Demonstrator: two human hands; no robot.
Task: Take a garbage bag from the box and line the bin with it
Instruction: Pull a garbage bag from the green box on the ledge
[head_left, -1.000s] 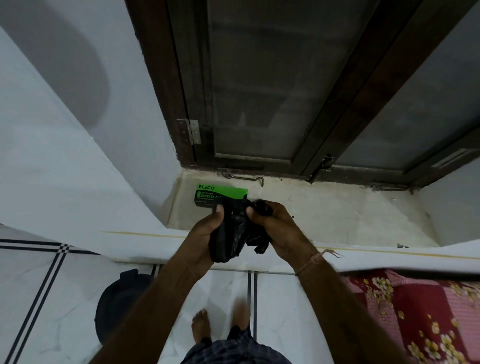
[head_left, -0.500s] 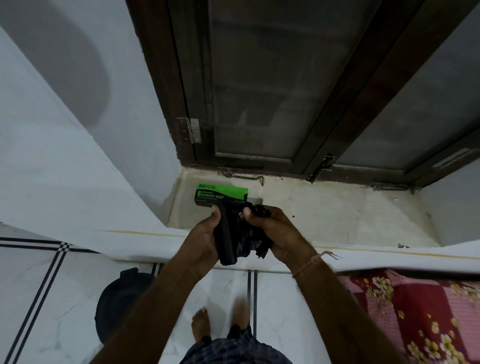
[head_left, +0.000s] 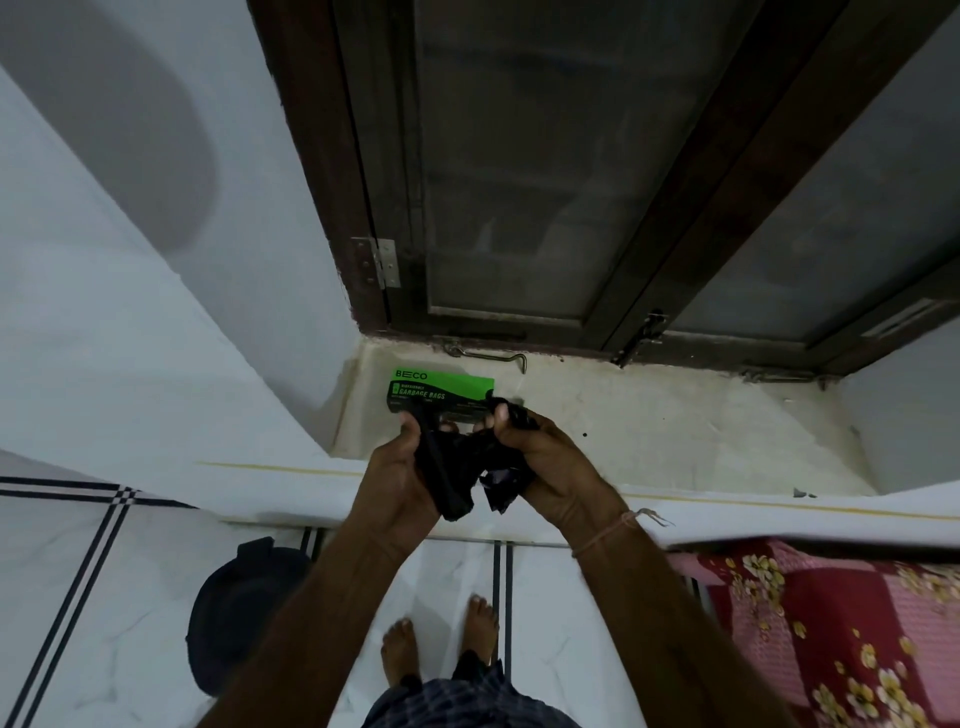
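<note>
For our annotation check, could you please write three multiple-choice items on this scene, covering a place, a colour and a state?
1. Where is the box?
A. on the floor
B. on the window ledge
C. on the floral cover

2. What colour is the garbage bag?
A. black
B. white
C. green

3. How is the bag held?
A. by neither hand
B. by one hand only
C. by the left hand and right hand

Key: B, it sits below the window; A, it is dark plastic; C, both hands grip it.

Dark wooden window frame (head_left: 332, 171) at twelve o'clock, metal hinge (head_left: 382, 262) on left jamb (steel-coloured). Hook latch (head_left: 485, 354) along sill (head_left: 675, 431). Floral red-pink cloth (head_left: 831, 623) at four o'clock. Striped white floor tiles (head_left: 78, 597) at eight.
</note>
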